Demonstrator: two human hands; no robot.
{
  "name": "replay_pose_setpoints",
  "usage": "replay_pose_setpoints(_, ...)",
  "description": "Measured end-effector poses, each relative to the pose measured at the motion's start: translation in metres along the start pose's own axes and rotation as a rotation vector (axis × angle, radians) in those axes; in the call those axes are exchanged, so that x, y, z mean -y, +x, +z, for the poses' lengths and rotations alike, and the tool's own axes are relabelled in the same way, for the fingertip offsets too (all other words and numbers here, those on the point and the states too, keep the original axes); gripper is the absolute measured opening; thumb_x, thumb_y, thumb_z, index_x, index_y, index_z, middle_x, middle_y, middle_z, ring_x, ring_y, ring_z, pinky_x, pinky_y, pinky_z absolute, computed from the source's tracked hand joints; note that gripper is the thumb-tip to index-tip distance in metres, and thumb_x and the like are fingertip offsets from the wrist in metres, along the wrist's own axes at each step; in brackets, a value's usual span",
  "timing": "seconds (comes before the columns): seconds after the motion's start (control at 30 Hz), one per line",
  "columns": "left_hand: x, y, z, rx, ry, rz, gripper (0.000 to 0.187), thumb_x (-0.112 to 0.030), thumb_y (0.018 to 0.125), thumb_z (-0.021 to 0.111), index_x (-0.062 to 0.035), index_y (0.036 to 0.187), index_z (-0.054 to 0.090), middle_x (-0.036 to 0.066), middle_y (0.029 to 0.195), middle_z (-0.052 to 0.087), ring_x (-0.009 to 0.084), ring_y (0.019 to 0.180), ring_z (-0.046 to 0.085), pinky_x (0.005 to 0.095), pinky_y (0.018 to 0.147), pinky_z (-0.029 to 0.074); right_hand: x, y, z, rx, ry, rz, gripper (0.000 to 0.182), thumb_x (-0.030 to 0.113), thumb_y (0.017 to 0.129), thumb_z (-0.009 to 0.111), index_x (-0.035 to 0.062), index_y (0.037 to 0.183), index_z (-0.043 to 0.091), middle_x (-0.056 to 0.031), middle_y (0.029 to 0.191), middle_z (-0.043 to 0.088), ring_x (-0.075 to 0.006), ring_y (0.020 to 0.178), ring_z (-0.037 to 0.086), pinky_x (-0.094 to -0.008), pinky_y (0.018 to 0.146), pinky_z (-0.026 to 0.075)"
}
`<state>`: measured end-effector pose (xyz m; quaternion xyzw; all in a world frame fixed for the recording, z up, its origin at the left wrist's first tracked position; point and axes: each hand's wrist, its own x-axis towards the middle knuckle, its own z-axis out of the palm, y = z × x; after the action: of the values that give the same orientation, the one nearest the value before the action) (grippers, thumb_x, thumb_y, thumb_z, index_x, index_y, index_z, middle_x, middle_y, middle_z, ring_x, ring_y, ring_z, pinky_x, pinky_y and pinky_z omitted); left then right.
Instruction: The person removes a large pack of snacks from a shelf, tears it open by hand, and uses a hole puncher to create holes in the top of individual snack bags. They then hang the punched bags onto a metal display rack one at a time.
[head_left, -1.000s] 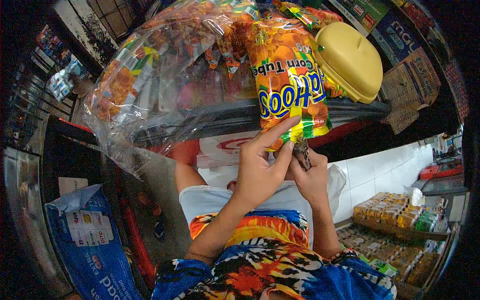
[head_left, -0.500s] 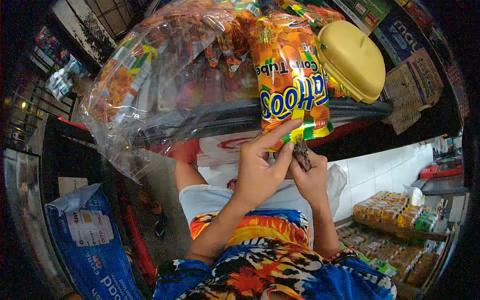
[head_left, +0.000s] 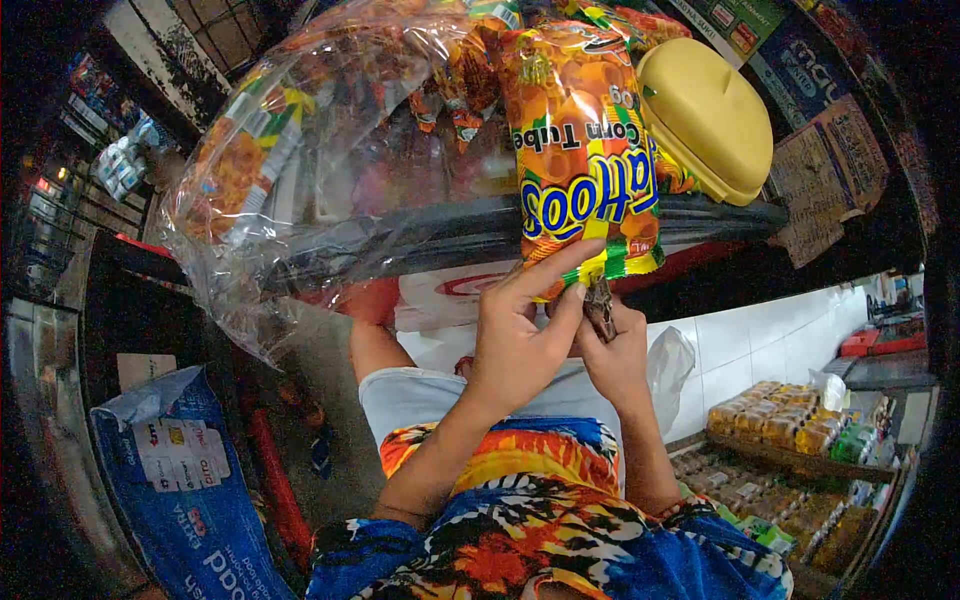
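A bright orange-and-yellow bag of corn snacks (head_left: 575,150) lies with its lettering upside down to me, its crimped end toward my body. My left hand (head_left: 522,325) pinches that end between thumb and fingers, the index finger stretched along the bag's lower face. Just to its right, my right hand (head_left: 612,350) is closed around a small, dark, narrow tool like a stapler (head_left: 598,308). The tool's tip meets the crimped edge beside my left thumb. Part of the tool is hidden in my right fingers.
A large clear plastic bag (head_left: 350,130) with more snack packs spreads over the left side. Right of the snack bag sits a yellow lidded container (head_left: 705,115). A black padded edge (head_left: 430,232) runs across in front of me. Shelves of packed goods (head_left: 790,425) stand at lower right.
My right hand and the dark tool have shifted very slightly left. My left hand and the snack bag stay almost where they were.
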<state>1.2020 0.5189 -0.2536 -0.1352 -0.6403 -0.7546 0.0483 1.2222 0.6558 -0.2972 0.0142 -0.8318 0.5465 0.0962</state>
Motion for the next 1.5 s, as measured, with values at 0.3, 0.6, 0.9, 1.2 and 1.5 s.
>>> replay_pose_setpoints(0.3, 0.001, -0.001, 0.0, -0.005, -0.009, -0.019, 0.031, 0.004, 0.086, 0.055, 0.0039, 0.116, 0.062, 0.009, 0.112, 0.064, 0.0112, 0.101, 0.057, 0.0252, 0.087, 0.046, 0.0, 0.0, -0.001, 0.027, -0.004, -0.025, 0.013, 0.01, 0.082, 0.063, -0.0016, 0.076, 0.061, -0.0044, 0.054, 0.053, -0.0064, 0.051, 0.044, -0.0292, 0.047, 0.036)
replay_pose_setpoints(0.6, 0.008, -0.001, -0.004, 0.005, 0.002, -0.063, 0.025, 0.004, 0.085, 0.053, 0.0034, 0.107, 0.066, 0.008, 0.102, 0.068, 0.0111, 0.092, 0.06, 0.0256, 0.082, 0.047, -0.004, -0.001, 0.001, 0.084, -0.008, 0.022, 0.014, 0.01, 0.082, 0.062, -0.0029, 0.076, 0.06, -0.0074, 0.058, 0.055, -0.0082, 0.052, 0.046, -0.0297, 0.049, 0.038)
replay_pose_setpoints(0.9, 0.027, -0.003, -0.01, -0.012, 0.005, -0.1, 0.023, 0.003, 0.085, 0.053, 0.0027, 0.102, 0.069, 0.009, 0.097, 0.07, 0.0119, 0.089, 0.062, 0.0259, 0.079, 0.049, -0.008, 0.005, 0.008, 0.149, -0.069, 0.032, 0.013, 0.01, 0.079, 0.062, -0.0028, 0.079, 0.06, -0.0124, 0.061, 0.058, -0.0143, 0.052, 0.053, -0.0328, 0.051, 0.041)
replay_pose_setpoints(1.2, 0.041, 0.001, -0.017, -0.057, 0.146, -0.064, 0.018, 0.004, 0.076, 0.056, 0.0025, 0.087, 0.07, 0.008, 0.082, 0.069, 0.0135, 0.071, 0.062, 0.0275, 0.065, 0.048, -0.038, 0.007, 0.011, 0.294, -0.159, 0.182, 0.018, 0.01, 0.08, 0.062, -0.0011, 0.094, 0.065, -0.0151, 0.076, 0.065, -0.0251, 0.069, 0.064, -0.0359, 0.069, 0.049)
replay_pose_setpoints(1.5, 0.04, 0.0, -0.014, -0.113, 0.099, -0.126, 0.009, -0.003, 0.074, 0.061, 0.004, 0.073, 0.067, 0.009, 0.057, 0.06, 0.0107, 0.051, 0.055, 0.0254, 0.048, 0.041, -0.055, -0.007, 0.009, 0.181, 0.226, 0.338, 0.028, 0.008, 0.081, 0.064, -0.0005, 0.108, 0.062, -0.0091, 0.104, 0.065, -0.0158, 0.094, 0.06, -0.0297, 0.084, 0.047)
